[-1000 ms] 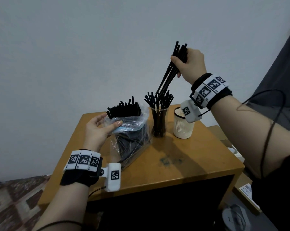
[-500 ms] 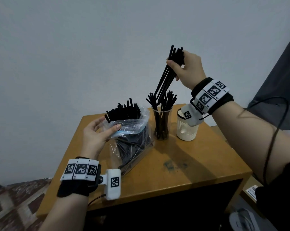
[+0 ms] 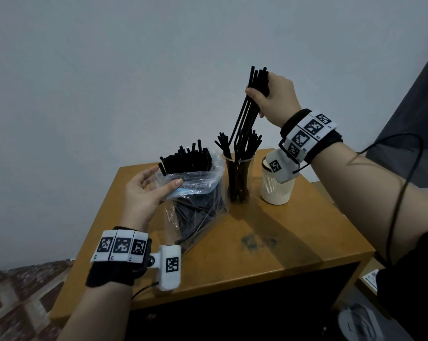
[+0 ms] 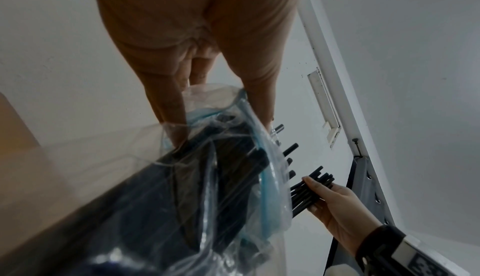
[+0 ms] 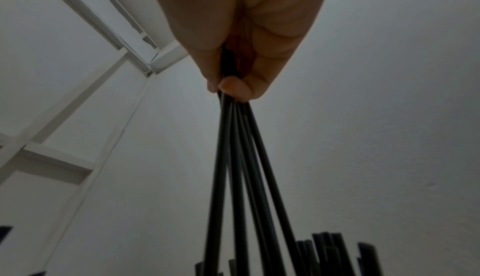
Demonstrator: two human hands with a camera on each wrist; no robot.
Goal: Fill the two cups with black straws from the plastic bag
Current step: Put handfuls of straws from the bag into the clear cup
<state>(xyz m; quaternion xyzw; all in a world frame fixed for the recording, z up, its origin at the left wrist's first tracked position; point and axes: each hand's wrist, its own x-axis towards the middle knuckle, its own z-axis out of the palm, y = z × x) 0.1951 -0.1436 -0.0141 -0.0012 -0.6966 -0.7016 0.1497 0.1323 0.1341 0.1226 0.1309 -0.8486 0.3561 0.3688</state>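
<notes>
Fingers (image 3: 256, 94) of the right hand (image 3: 278, 99) are curled tight round a bundle of black straws (image 3: 247, 114), held up high above the clear cup (image 3: 238, 178); the lower ends of that bundle reach down among the straws already standing in the cup, though from the head view I cannot tell whether they touch its bottom. From under the right wrist, the thumb and fingers pinch the bundle near its top and the straws fan out a little below the grip.

Largest thing in front of me is the wooden table (image 3: 269, 242), with a dark smudge on its top near the middle. On its left half stands the plastic bag (image 3: 198, 212), clear with a bluish band at the mouth, packed with black straws whose tips stick up out of the opening. The left hand (image 3: 144, 198) steadies it: the thumb lies across the front of the bag's rim and the fingers, fairly straight and loosely apart, reach round the back edge, so the mouth is pinched between them.

Just right of the bag is the clear cup, upright and bristling with straws. Beside it, near the table's right back corner, stands the white ribbed cup (image 3: 274, 190), partly hidden by the right wrist's camera; its inside is out of sight.
</notes>
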